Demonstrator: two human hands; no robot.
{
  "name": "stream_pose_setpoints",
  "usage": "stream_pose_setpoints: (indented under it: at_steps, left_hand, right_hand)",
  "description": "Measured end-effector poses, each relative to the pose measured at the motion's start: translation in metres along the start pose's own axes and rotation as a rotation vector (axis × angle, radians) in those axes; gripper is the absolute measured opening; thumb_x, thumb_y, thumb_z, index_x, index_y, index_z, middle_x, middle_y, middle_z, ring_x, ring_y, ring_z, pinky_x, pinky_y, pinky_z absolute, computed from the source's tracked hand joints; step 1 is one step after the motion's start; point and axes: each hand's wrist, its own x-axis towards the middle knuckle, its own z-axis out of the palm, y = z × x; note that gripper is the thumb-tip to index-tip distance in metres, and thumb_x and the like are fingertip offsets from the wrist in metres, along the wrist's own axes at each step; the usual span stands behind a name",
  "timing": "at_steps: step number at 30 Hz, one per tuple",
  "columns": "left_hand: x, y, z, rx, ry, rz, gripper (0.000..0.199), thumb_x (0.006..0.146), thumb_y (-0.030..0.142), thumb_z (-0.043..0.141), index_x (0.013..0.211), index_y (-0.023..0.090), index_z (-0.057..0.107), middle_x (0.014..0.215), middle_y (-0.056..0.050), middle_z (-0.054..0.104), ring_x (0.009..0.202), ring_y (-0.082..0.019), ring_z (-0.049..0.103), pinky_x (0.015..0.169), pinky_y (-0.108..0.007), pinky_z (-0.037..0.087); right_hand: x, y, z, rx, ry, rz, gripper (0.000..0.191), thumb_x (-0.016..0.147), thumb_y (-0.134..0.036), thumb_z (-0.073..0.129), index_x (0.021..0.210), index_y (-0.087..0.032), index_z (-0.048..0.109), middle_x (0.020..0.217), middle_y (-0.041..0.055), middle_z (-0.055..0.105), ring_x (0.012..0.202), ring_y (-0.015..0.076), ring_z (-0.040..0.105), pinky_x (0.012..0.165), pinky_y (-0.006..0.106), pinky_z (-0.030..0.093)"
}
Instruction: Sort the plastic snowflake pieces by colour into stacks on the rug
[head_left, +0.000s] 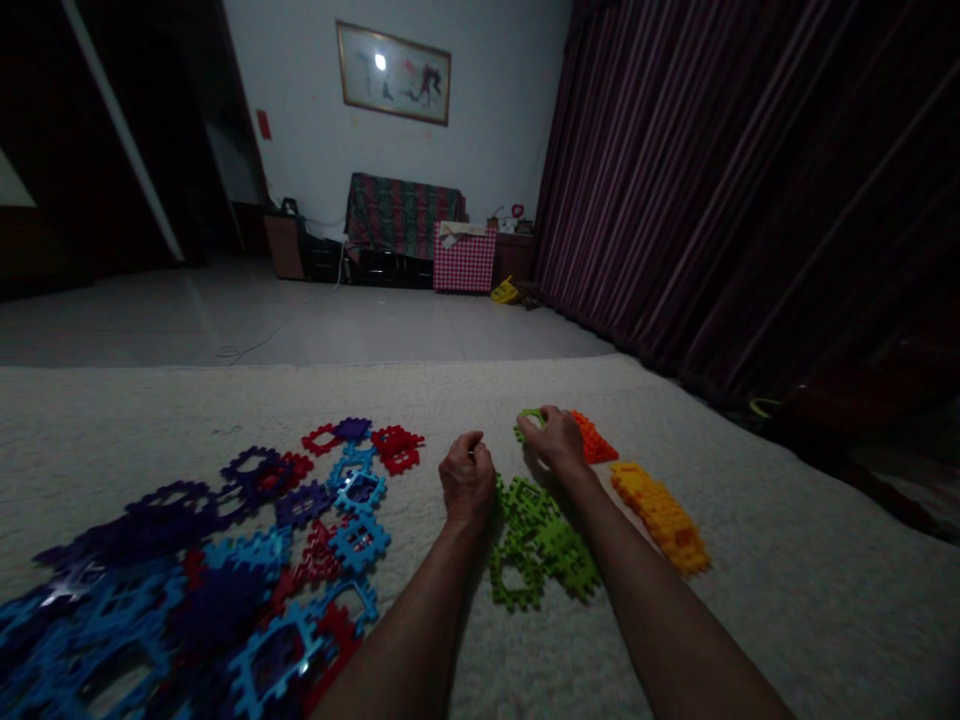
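Note:
My right hand is closed on the edge of a green piece, a notched frame with an opening. Beside that hand lie orange-red pieces. My left hand has its fingers curled over the cloth, left of the green pile; whether it holds something is too dark to tell. The green pile of notched pieces lies between my forearms. A row of yellow-orange pieces sits to the right of my right forearm.
A large spread of blue pieces, purple pieces and red pieces covers the left of the pale cloth. Beyond are a tiled floor, a low cabinet and a dark curtain on the right.

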Motion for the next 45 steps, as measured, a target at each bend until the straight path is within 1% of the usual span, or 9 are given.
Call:
stream_pose_setpoints:
  at_steps: [4,8,12,21,28,32,36,40,45]
  left_hand:
    - [0.000,0.000,0.001,0.011,-0.014,0.002,0.027,0.080,0.015,0.051,0.094,0.015,0.074,0.091,-0.008,0.076,0.091,-0.022,0.070,0.089,-0.033,0.052]
    - [0.000,0.000,0.000,0.009,-0.027,0.009,0.027,0.079,0.015,0.051,0.094,0.016,0.074,0.091,-0.008,0.076,0.090,-0.021,0.070,0.090,-0.033,0.052]
    - [0.000,-0.001,0.001,-0.003,-0.034,-0.011,0.028,0.079,0.016,0.050,0.093,0.016,0.074,0.088,-0.008,0.076,0.090,-0.022,0.070,0.089,-0.034,0.053]
    - [0.006,-0.014,0.004,-0.118,-0.001,-0.097,0.028,0.078,0.020,0.050,0.095,0.020,0.072,0.083,-0.005,0.074,0.080,-0.019,0.070,0.075,-0.032,0.057]
    - [0.009,-0.015,0.002,-0.222,0.010,-0.179,0.032,0.079,0.023,0.047,0.100,0.019,0.069,0.084,-0.004,0.071,0.071,-0.017,0.070,0.064,-0.028,0.055]
    - [0.009,-0.014,0.000,-0.210,0.011,-0.178,0.033,0.079,0.021,0.044,0.102,0.018,0.068,0.085,-0.004,0.071,0.070,-0.015,0.070,0.062,-0.026,0.054]
    - [0.010,-0.015,0.001,-0.182,-0.004,-0.167,0.033,0.079,0.020,0.044,0.103,0.018,0.068,0.084,-0.003,0.071,0.070,-0.014,0.070,0.064,-0.025,0.055]
    - [0.011,-0.016,0.003,-0.185,0.000,-0.169,0.031,0.079,0.020,0.045,0.101,0.019,0.068,0.083,-0.002,0.071,0.070,-0.014,0.069,0.064,-0.025,0.055]
    - [0.011,-0.016,0.004,-0.199,0.008,-0.165,0.029,0.079,0.020,0.046,0.098,0.019,0.068,0.081,-0.002,0.071,0.068,-0.014,0.069,0.063,-0.026,0.055]
  right_hand:
    - [-0.006,-0.001,0.017,-0.072,-0.005,0.012,0.050,0.084,-0.050,0.054,0.112,-0.010,0.066,0.108,0.0212,0.065,0.103,0.0284,0.063,0.087,0.034,0.046]
    - [-0.009,-0.001,0.020,-0.103,-0.023,0.007,0.054,0.086,-0.052,0.051,0.116,-0.009,0.063,0.113,0.0220,0.062,0.108,0.0301,0.061,0.091,0.035,0.045]
    - [-0.011,-0.002,0.017,-0.104,-0.073,0.003,0.062,0.083,-0.055,0.054,0.125,-0.010,0.057,0.119,0.0220,0.058,0.114,0.0320,0.057,0.094,0.037,0.044]
    - [-0.012,0.001,0.011,-0.120,-0.173,-0.031,0.052,0.081,-0.041,0.055,0.125,-0.014,0.058,0.121,0.0189,0.057,0.117,0.0327,0.054,0.095,0.039,0.044]
    - [-0.015,-0.009,-0.012,-0.080,-0.070,-0.147,0.056,0.081,-0.041,0.059,0.130,-0.013,0.057,0.129,0.0184,0.055,0.119,0.0302,0.052,0.098,0.036,0.043]
    - [-0.029,-0.011,-0.043,0.018,-0.302,-0.271,0.039,0.082,-0.038,0.061,0.112,-0.015,0.069,0.112,0.0133,0.068,0.102,0.0249,0.063,0.089,0.032,0.047]
    - [-0.058,0.000,-0.060,0.103,-0.516,-0.380,0.054,0.072,-0.040,0.073,0.118,-0.013,0.066,0.117,0.0143,0.067,0.099,0.0245,0.065,0.082,0.030,0.050]
    - [-0.075,0.008,-0.058,0.017,-0.507,-0.424,0.053,0.066,-0.039,0.077,0.112,-0.013,0.068,0.112,0.0138,0.067,0.102,0.0266,0.063,0.085,0.031,0.049]
    - [-0.073,0.007,-0.055,-0.030,-0.503,-0.440,0.046,0.067,-0.034,0.075,0.109,-0.015,0.068,0.107,0.0108,0.069,0.096,0.0237,0.063,0.082,0.028,0.047]
